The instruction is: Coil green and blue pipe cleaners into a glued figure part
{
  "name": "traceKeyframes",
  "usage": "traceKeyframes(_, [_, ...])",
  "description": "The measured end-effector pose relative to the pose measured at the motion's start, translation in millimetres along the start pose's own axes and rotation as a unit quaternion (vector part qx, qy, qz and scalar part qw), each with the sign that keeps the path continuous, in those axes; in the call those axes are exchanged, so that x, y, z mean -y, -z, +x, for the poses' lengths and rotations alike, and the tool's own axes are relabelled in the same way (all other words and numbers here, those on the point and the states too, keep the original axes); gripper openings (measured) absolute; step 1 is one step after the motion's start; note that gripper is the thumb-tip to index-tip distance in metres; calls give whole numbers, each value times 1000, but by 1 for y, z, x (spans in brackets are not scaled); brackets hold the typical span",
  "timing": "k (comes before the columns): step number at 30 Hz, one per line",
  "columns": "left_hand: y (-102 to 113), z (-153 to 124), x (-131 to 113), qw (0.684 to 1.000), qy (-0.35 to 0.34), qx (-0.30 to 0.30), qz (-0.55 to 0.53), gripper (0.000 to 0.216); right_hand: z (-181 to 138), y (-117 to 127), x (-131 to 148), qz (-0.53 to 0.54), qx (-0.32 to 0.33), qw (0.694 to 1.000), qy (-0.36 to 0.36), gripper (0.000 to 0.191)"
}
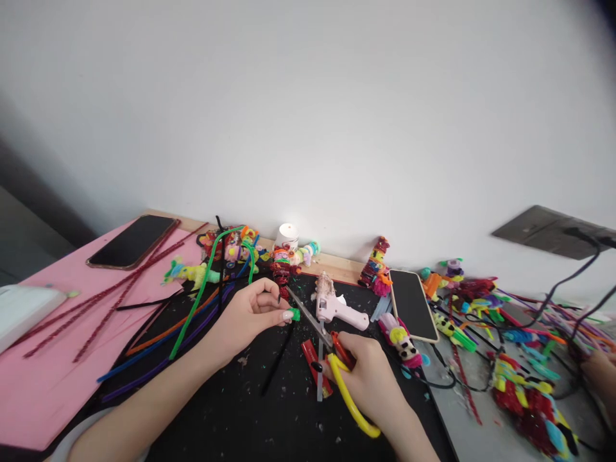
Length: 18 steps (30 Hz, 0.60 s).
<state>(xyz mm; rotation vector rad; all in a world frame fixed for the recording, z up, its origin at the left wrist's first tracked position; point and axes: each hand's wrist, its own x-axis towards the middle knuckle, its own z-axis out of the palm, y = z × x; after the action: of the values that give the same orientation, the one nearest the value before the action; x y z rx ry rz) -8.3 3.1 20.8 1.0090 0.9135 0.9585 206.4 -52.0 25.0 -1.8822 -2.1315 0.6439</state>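
Note:
My left hand pinches a small green fuzzy piece, apparently pipe cleaner, between thumb and fingers. Wrapped around the handles of a pair of scissors with yellow and red grips is my right hand. The metal blades point up and left, their tips just above the green piece; whether they touch it I cannot tell. Beyond my right hand lies a pale pink glue gun, with a translucent glue stick below it. A red packet is partly under that stick.
Pipe cleaners lie left on a black mat and pink sheet. Phones rest left and right. Fuzzy figures and a paper cup stand near the wall. Cables and another person's hand are right.

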Motion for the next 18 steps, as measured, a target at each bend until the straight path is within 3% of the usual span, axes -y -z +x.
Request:
traceKeyframes(10, [1,0,6,1000,-16,-14,-13,16,2,0,-3,82,-102,991,-9,27])
traceKeyframes(18, [2,2,9,997,-49,-54,-2,16,4,-4,-5,76,-121,989,-26,27])
